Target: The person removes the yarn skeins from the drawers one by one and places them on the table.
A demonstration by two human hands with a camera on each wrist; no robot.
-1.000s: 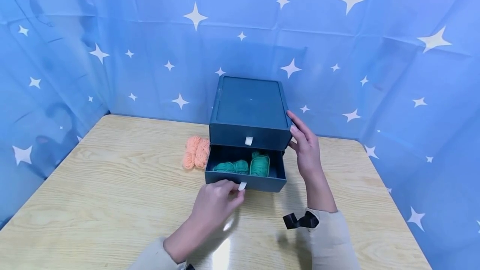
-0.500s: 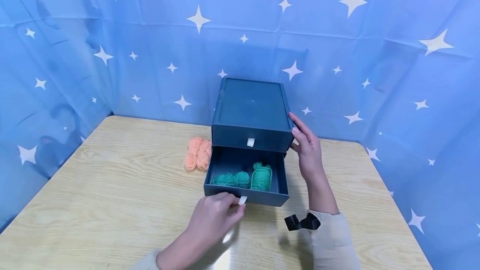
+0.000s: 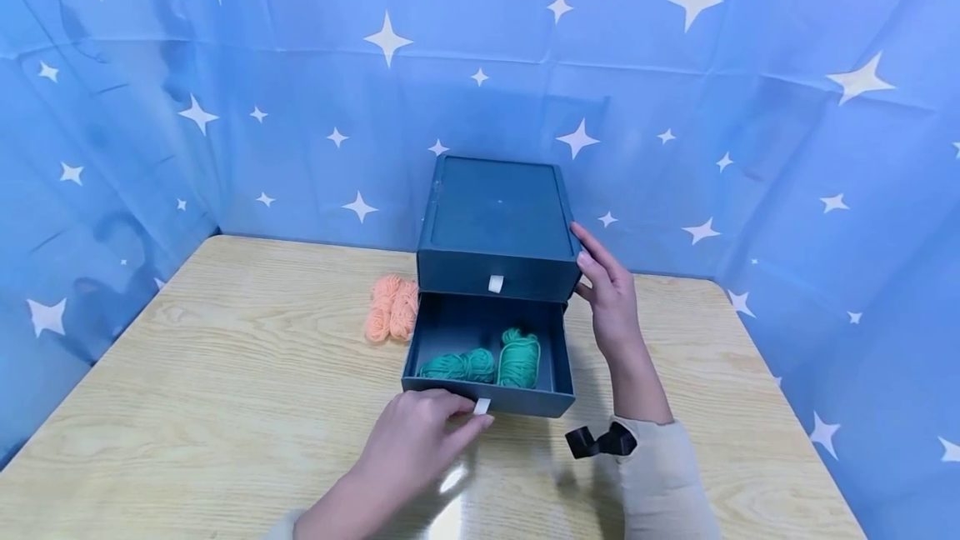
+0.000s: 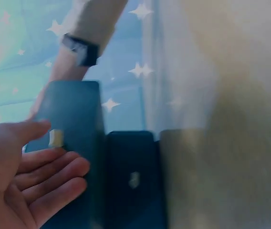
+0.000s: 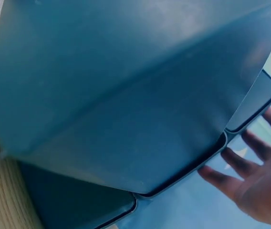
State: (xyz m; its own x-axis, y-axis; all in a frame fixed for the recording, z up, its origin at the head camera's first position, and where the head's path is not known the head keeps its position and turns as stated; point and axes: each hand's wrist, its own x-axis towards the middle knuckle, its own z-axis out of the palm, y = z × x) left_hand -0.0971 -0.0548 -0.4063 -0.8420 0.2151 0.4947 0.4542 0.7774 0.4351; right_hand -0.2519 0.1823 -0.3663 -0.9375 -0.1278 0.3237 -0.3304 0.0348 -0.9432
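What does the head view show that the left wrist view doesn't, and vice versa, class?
Only head: the green yarn in the open drawer and the peach yarn beside the box.
Only left wrist: the palm side of the left hand.
Both: the left hand at the drawer's white tab, the box's front, the right sleeve and the starry cloth.

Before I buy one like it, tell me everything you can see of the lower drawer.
The lower drawer is a dark blue, plastic-looking box, open on top, with a white tab on its front. It juts out beneath the matching, shut upper drawer. Two green yarn bundles lie inside, toward the front. The left hand is at the tab; whether it grips is unclear.
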